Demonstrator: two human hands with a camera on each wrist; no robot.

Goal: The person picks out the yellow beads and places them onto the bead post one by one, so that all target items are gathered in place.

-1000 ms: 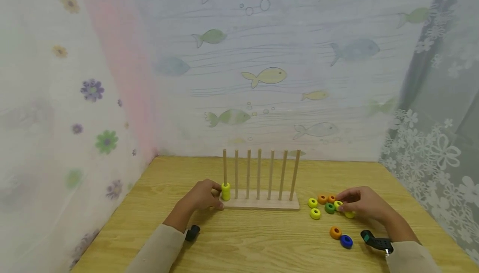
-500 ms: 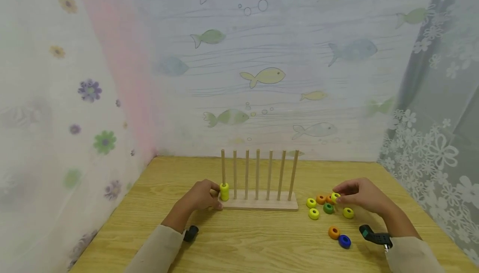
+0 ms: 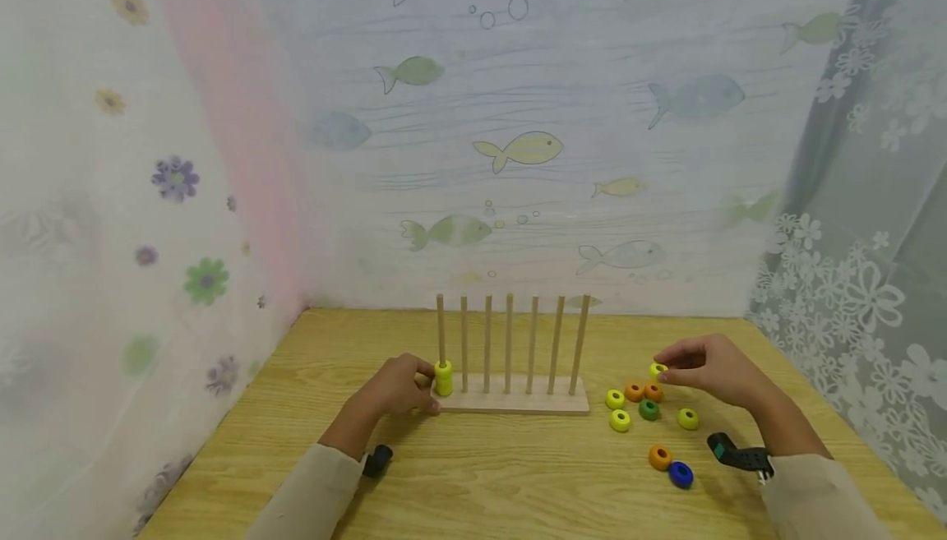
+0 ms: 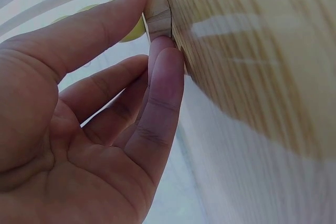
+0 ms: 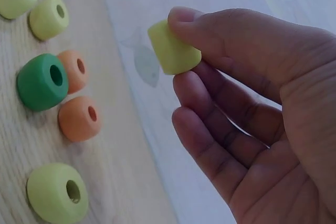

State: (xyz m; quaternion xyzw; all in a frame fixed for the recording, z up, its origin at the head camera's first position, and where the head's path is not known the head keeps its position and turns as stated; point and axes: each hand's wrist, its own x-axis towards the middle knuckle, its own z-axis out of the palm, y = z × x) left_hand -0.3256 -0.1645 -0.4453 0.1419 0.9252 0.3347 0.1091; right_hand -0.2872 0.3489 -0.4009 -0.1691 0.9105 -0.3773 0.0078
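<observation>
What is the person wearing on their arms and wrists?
Both arms wear long beige sleeves: the left sleeve and the right sleeve. A small black device sits at the left wrist. A black device with a teal patch sits at the right wrist. The hands are bare.

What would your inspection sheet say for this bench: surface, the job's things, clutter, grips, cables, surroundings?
Surface: wooden table, light grain.
Job's things: peg rack with yellow beads on its leftmost peg; loose beads, yellow, orange, green and blue, lying right of it.
Clutter: nothing seen.
Grips: left hand pinches the rack's end; right hand pinches a yellow bead above the table.
Cables: nothing seen.
Surroundings: sheer curtains printed with fish and flowers.
</observation>
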